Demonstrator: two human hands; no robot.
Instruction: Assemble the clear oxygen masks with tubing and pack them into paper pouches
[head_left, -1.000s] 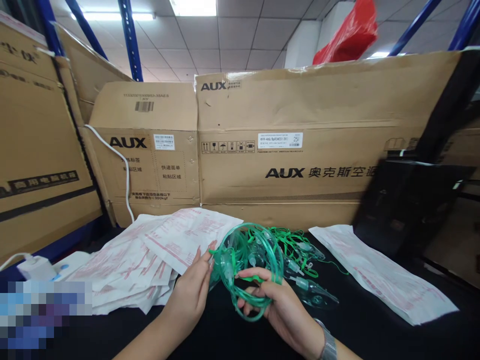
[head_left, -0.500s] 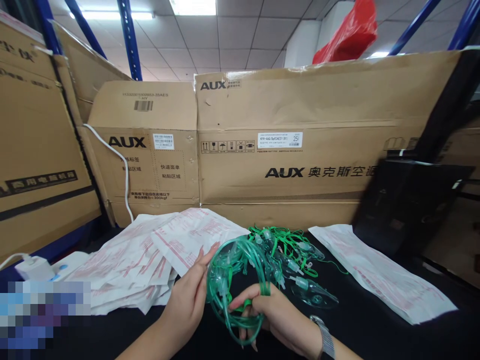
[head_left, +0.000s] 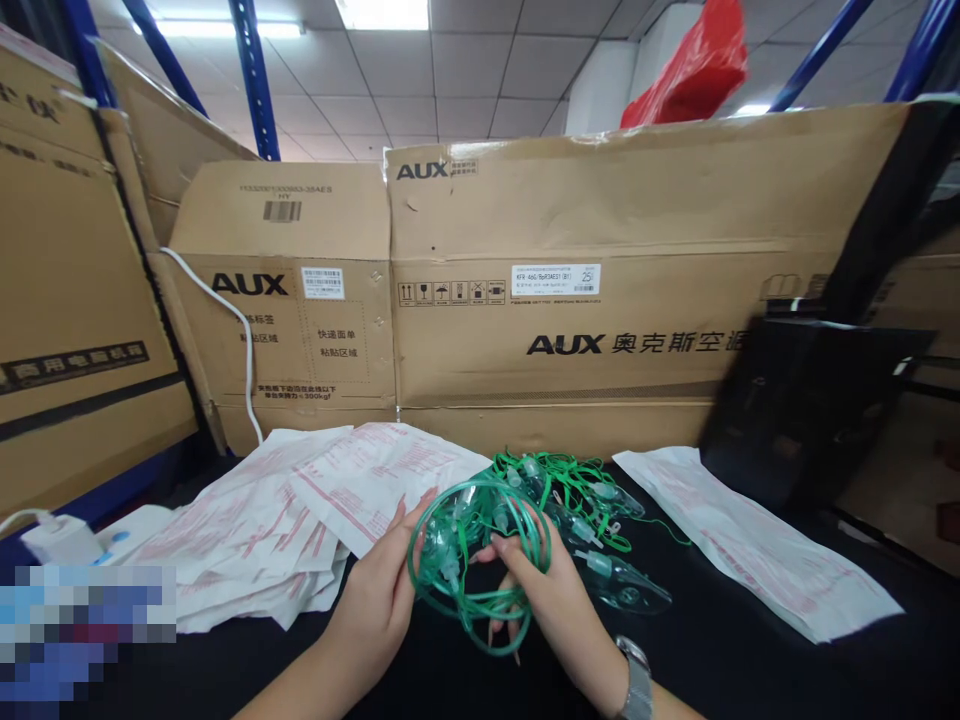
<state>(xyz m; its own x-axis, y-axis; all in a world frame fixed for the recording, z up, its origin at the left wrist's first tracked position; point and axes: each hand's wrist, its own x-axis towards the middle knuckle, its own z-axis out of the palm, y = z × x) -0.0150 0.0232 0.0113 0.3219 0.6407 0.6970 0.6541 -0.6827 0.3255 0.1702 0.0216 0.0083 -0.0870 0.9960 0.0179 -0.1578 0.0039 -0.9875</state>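
Over the last half second the coil of green tubing has risen a little and shifted slightly right, after dipping towards the near edge; the right hand has come up with it, while the left hand stays almost where it was; as I judge it, the loops are being gathered and steadied rather than put down.

The coil is between the two hands at the near middle of the black bench; a clear green mask shows within its left part; the right hand's grip is closed on the tubing, with fingers inside the loops; the left hand lies against the coil's left side, and I cannot tell whether its grip is closed.

Just beyond lie more masks with tangled green straps; one loose mask lies to their right.

A pile of white printed pouches spreads at left; a single pouch lies at right; whether any hold something does not show; the far AUX carton hides its inside; so does the red plastic bag above it.
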